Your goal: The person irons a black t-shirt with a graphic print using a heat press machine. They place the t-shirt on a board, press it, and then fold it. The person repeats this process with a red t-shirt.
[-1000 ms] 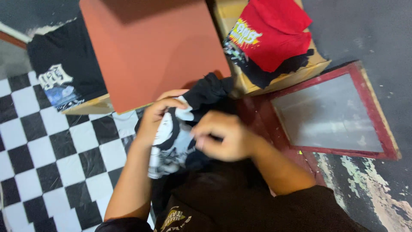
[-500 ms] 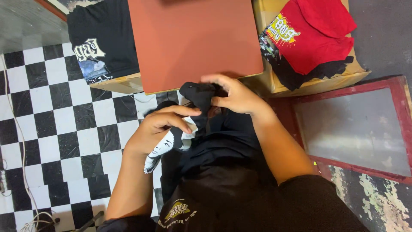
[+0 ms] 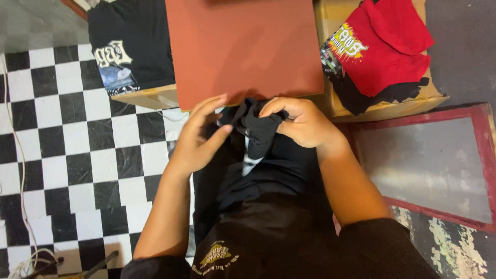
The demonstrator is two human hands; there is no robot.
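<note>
Both hands meet over a bunched black shirt [image 3: 258,129] held just below the near edge of a flat reddish-brown board [image 3: 243,46]. Furthest left, a black-and-white checkered floor [image 3: 57,155] runs under a thin pale cord [image 3: 18,170], and a black printed shirt [image 3: 129,51] lies on a tan surface beside the board. The left hand [image 3: 199,137] has its fingers fairly straight and loosely spread, the palm pressed against the side of the bundle rather than closed around it. The right hand [image 3: 299,121] pinches the gathered cloth between thumb and curled fingers. Half a second ago a white print showed under the left hand; now it is almost folded out of sight, and the bundle sits higher, nearer the board, so the cloth looks more gathered. Right of the board, a red printed shirt [image 3: 387,41] lies on a cardboard box [image 3: 413,103], and a red-framed screen [image 3: 434,165] rests on the dark floor.
</note>
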